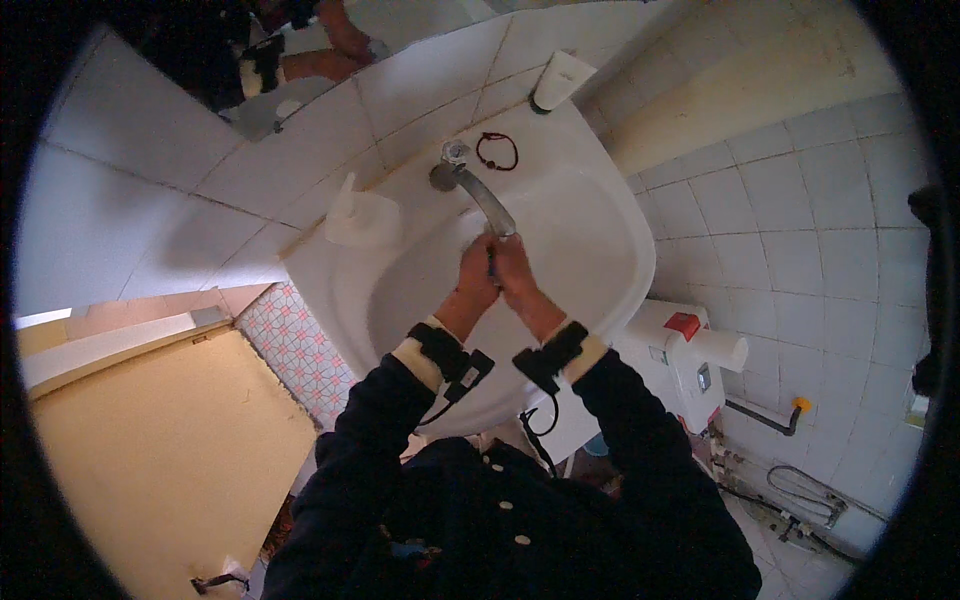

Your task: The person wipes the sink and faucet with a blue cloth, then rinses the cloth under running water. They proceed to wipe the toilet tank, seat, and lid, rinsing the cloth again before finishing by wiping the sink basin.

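My left hand (474,273) and my right hand (519,268) are held close together, side by side, over the white washbasin (590,220). Both are right at the mouth of the metal tap (485,200), whose curved spout points down toward me. A narrow dark gap shows between the hands; their fingers are mostly hidden and blurred, so whether anything is between them cannot be made out. Left of the tap, on the basin's rim, stands a white pump bottle (362,218). A dark red beaded bracelet (497,151) lies on the ledge to the tap's right.
A white squeeze tube (562,80) stands at the basin's far corner. Above hangs a mirror (420,22) against the tiled wall (435,75). A cream door panel (170,430) is at lower left. Right of the basin is a white box-shaped appliance (672,360), with a dark pipe (765,415) beside it.
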Demonstrator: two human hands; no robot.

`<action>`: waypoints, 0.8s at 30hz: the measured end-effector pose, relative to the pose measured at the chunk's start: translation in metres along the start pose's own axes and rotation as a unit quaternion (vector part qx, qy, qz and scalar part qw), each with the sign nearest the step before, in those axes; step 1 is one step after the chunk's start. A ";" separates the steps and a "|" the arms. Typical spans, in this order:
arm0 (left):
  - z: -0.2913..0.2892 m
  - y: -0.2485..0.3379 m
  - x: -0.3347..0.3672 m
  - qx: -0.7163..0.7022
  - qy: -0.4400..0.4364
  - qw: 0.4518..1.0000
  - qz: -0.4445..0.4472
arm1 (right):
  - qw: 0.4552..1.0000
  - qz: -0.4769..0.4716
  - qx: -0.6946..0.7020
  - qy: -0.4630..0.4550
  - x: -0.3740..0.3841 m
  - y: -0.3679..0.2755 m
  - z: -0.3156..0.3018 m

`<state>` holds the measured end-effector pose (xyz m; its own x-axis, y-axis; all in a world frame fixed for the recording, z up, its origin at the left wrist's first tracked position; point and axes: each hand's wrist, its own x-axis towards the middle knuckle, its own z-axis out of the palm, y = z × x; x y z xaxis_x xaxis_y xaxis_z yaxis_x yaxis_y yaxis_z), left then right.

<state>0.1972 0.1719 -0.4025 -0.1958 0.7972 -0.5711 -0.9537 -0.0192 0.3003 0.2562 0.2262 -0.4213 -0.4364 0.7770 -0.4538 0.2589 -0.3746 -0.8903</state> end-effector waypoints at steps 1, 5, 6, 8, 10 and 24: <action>0.000 0.003 0.001 -0.032 -0.021 0.999 -0.002 | 0.995 0.078 -0.045 -0.039 -0.003 0.002 0.003; 0.007 0.003 -0.001 -0.063 0.000 0.998 -0.005 | 0.998 0.007 -0.061 0.001 -0.005 -0.013 0.005; 0.010 0.000 -0.003 -0.031 0.005 0.999 0.006 | 0.997 -0.038 -0.066 0.023 -0.006 -0.018 0.006; 0.013 0.000 -0.005 0.022 0.032 0.999 0.007 | 0.985 -0.152 -0.062 0.053 -0.009 -0.028 0.004; 0.012 0.004 -0.006 -0.010 0.030 0.999 0.014 | 0.998 -0.013 -0.062 -0.018 -0.013 -0.033 0.003; 0.004 0.005 -0.002 -0.025 -0.024 0.999 -0.004 | 0.999 0.034 -0.007 -0.024 -0.011 -0.012 0.002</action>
<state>0.1932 0.1719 -0.3968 -0.1774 0.8260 -0.5351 -0.9659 -0.0419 0.2556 0.2557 0.2211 -0.4061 -0.4579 0.7244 -0.5154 0.3023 -0.4183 -0.8565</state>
